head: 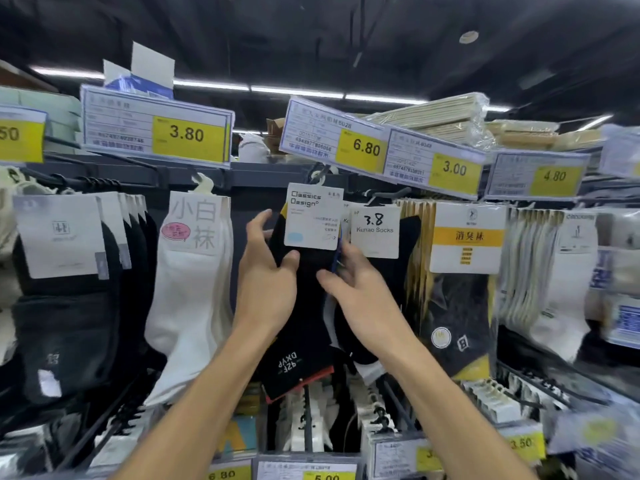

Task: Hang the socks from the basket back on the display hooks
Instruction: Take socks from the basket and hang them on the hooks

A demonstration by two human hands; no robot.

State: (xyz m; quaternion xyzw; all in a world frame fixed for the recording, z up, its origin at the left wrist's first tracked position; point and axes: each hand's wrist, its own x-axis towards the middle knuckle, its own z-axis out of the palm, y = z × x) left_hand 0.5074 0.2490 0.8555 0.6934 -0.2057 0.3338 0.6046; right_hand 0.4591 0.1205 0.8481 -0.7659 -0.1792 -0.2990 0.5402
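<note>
A pair of black socks (304,327) with a white "Classics Design" card (311,216) hangs at the middle of the rack, its white hanger clip (320,178) at the display hook under the 6.80 price tag (332,138). My left hand (266,271) grips the socks' left edge just below the card, thumb across the front. My right hand (353,282) holds the right edge, fingers behind the card and thumb on the black fabric. The basket is out of view.
Neighbouring hooks carry white socks (194,271) on the left, black socks (69,292) at far left, "Kunao Socks" packs (375,230) and yellow-carded socks (465,258) on the right. Price tags jut out above. More hooks and packs fill the row below.
</note>
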